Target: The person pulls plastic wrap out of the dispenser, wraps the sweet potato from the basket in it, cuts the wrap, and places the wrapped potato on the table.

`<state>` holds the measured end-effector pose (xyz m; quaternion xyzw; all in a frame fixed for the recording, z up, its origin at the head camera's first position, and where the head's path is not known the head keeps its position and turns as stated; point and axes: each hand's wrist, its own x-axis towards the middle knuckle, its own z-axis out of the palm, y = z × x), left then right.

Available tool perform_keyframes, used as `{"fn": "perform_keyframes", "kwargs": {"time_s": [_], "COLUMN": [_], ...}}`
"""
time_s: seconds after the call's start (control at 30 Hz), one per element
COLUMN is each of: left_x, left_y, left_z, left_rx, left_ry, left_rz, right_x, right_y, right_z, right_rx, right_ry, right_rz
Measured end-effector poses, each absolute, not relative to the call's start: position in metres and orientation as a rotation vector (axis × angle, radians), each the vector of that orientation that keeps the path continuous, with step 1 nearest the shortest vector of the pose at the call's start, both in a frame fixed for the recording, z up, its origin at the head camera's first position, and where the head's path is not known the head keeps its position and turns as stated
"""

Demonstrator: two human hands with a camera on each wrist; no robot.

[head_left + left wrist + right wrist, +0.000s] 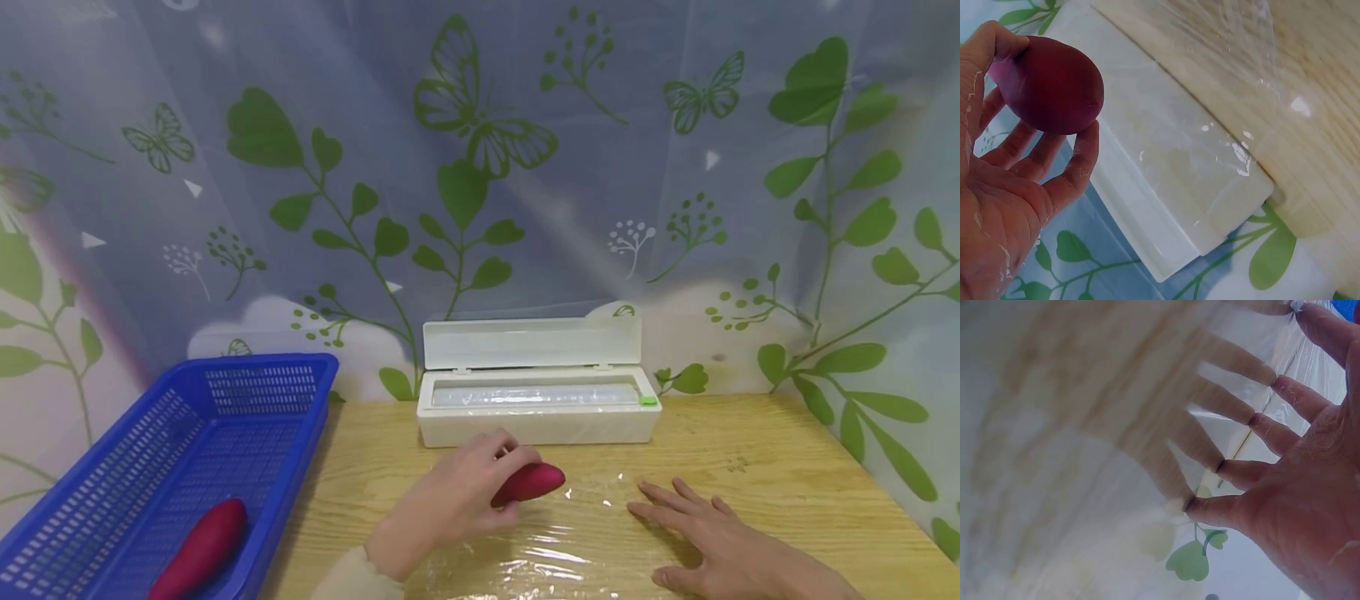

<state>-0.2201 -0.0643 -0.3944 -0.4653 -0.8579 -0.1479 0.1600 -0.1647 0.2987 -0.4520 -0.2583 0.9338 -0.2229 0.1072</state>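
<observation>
A red-skinned sweet potato (534, 482) is in my left hand (468, 483), gripped between thumb and fingers above the table. The left wrist view shows the rounded end of this sweet potato (1054, 87) up close. Beneath it, a sheet of clear cling film (555, 554) lies wrinkled and shiny on the wood. My right hand (720, 542) has its fingers spread at the right of the film. In the right wrist view, the fingertips (1259, 419) of that hand touch the surface, where they are mirrored. A white cling film dispenser (540, 427) stands behind with its lid raised.
A blue plastic basket (300, 450) stands at the left, with another red sweet potato (202, 546) inside. The dispenser holds a film roll (536, 395) and a green slide cutter (647, 401). A patterned curtain (360, 167) hangs behind the wooden table (720, 442).
</observation>
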Motion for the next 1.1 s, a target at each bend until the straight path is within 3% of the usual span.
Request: {"fn": "perform_keyframes", "kwargs": {"time_s": [1.1], "left_x": [-0.222], "left_y": [-0.033], "left_z": [-0.413], "left_rx": [-1.301], "left_ry": [-2.788], "left_rz": [-0.367], "right_x": [-0.166], "right_y": [0.298], "right_z": [-0.451], "right_rx": [-0.784], "right_ry": [2.752], "right_rz": [-0.637]}}
